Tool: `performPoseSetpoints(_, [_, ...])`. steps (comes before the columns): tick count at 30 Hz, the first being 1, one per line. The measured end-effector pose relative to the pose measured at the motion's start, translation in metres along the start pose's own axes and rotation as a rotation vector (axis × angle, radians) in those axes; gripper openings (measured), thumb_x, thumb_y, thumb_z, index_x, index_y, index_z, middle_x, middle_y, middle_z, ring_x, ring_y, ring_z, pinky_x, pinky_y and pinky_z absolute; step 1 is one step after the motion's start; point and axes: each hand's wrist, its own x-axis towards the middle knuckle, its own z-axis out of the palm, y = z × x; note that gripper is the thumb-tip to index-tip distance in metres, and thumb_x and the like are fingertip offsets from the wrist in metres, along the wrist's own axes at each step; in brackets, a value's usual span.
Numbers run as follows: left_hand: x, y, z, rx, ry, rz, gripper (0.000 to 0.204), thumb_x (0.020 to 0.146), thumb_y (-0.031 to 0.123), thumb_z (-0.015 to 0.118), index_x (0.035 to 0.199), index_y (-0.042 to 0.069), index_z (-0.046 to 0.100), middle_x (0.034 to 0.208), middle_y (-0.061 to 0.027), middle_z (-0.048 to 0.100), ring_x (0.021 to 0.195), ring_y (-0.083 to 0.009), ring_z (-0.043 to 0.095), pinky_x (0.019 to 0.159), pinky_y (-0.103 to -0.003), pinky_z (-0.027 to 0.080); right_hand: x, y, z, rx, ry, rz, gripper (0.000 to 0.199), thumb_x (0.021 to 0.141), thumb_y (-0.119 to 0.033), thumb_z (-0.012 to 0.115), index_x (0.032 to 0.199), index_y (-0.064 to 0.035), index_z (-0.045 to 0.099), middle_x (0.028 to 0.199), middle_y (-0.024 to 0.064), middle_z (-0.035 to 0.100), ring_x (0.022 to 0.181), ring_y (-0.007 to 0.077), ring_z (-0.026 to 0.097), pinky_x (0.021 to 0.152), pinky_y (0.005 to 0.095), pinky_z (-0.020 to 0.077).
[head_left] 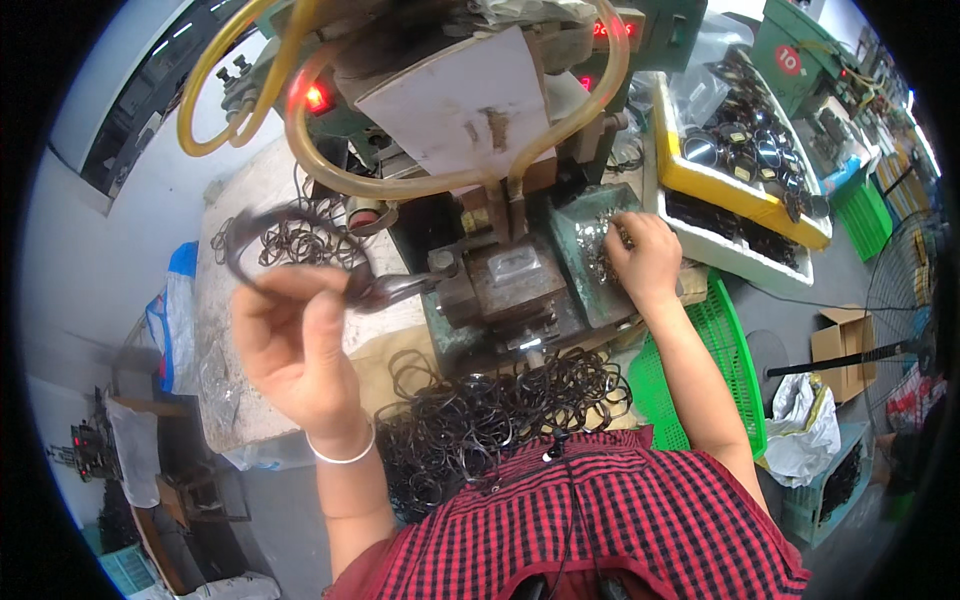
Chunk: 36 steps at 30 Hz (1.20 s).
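My left hand (300,345), raised left of the machine, pinches a dark eyeglass frame (385,290) between thumb and fingers. One blurred loop of the frame swings out to the left, while its other end points toward the metal block (515,280) of the machine. Over a green metal tray (580,225) on the machine's right side, my right hand (645,255) has its fingers curled down among small shiny metal pieces (603,240). Whatever lies between those fingertips is hidden. A tangled heap of dark frames (480,415) lies right before me, against my checked clothing.
More dark frames (290,240) lie on the bench at left. Yellowish tubes (400,185) loop in front of a white board (465,110) on the machine. Foam boxes with dark glossy parts (690,180) stand at right, above a green basket (680,385). A fan (905,340) stands farther right.
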Motion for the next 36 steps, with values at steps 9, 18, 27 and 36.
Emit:
performPoseSetpoints(9, [-0.003, 0.022, 0.005, -0.159, -0.084, 0.052, 0.015, 0.095, 0.001, 0.051, 0.11, 0.003, 0.052, 0.097, -0.0075, 0.056, 0.087, -0.0183, 0.061, 0.068, -0.032, 0.059, 0.017, -0.103, -0.041, 0.889, -0.24, 0.368, 0.019, 0.082, -0.005, 0.067, 0.1, -0.0005, 0.069, 0.096, 0.0088, 0.071, 0.091, 0.0144, 0.066, 0.083, 0.0284, 0.0503])
performPoseSetpoints(18, [0.017, -0.006, 0.024, -0.19, 0.068, -0.053, 0.017, 0.089, 0.002, 0.064, 0.101, 0.001, 0.052, 0.092, -0.0086, 0.064, 0.087, -0.015, 0.061, 0.084, -0.028, 0.048, 0.014, -0.148, -0.037, 1.498, -0.208, 0.762, 0.042, 0.083, 0.001, 0.063, 0.123, 0.0049, 0.051, 0.105, 0.014, 0.067, 0.102, 0.0168, 0.062, 0.089, 0.028, 0.0474])
performPoseSetpoints(27, [-0.021, 0.021, 0.037, 0.035, -0.117, -0.142, 0.016, 0.085, -0.009, 0.059, 0.098, -0.001, 0.056, 0.091, -0.0102, 0.066, 0.083, -0.0154, 0.065, 0.078, -0.027, 0.052, 0.068, -0.102, -0.043, 0.445, -0.714, 0.356, 0.039, 0.075, -0.04, 0.073, 0.096, -0.0062, 0.072, 0.097, 0.016, 0.069, 0.094, 0.0325, 0.065, 0.083, 0.0379, 0.0512])
performPoseSetpoints(36, [-0.008, -0.003, 0.071, 0.082, -0.246, -0.229, 0.012, 0.083, -0.001, 0.071, 0.09, -0.004, 0.061, 0.087, -0.0058, 0.066, 0.079, -0.0101, 0.062, 0.074, -0.024, 0.051, 0.065, -0.054, -0.028, 0.445, -0.508, 0.231, 0.019, 0.078, -0.025, 0.07, 0.087, -0.0088, 0.072, 0.086, 0.0142, 0.069, 0.085, 0.0318, 0.065, 0.077, 0.0395, 0.0511])
